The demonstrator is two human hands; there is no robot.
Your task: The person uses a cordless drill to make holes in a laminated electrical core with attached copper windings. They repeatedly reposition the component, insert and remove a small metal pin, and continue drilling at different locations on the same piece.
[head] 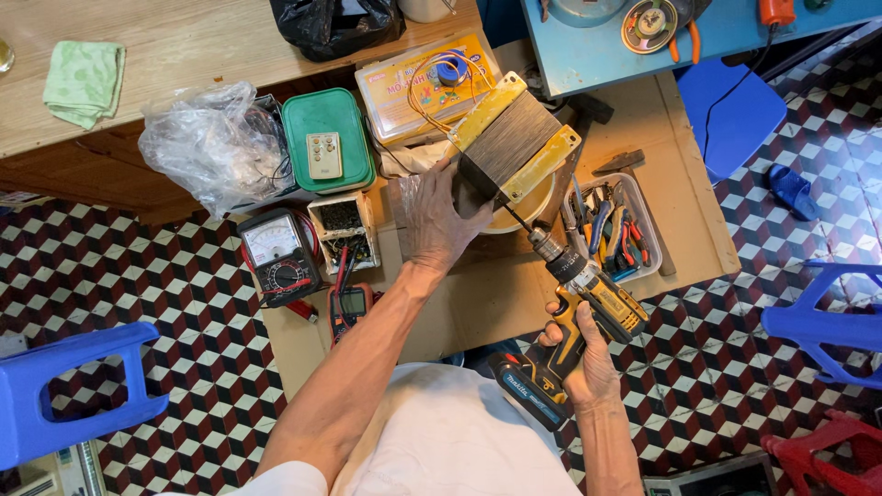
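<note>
Far left: a blue plastic stool [69, 386] stands on the chequered tile floor [165, 303]; a pale green cloth [84, 81] lies on the wooden bench [184, 55] at 11 o'clock.
Meters: a black analogue multimeter with a red lead [278, 255] sits at 9 o'clock of the left hand.
Left hand [439, 220]: fingers spread flat, palm pressed against the near face of the grey laminated metal block with yellow end plates [516, 138], at 12 o'clock of the person.
Right hand [577, 360]: fingers curled tight around the grip of the yellow-and-black cordless drill [571, 312], whose thin bit touches the block's lower edge.
Tool tray [614, 230]: pliers, at 3 o'clock.
Risk: judged from the grip, the bit may skid off the edge toward the bracing palm, or the block may twist, being steadied by hand only.
</note>
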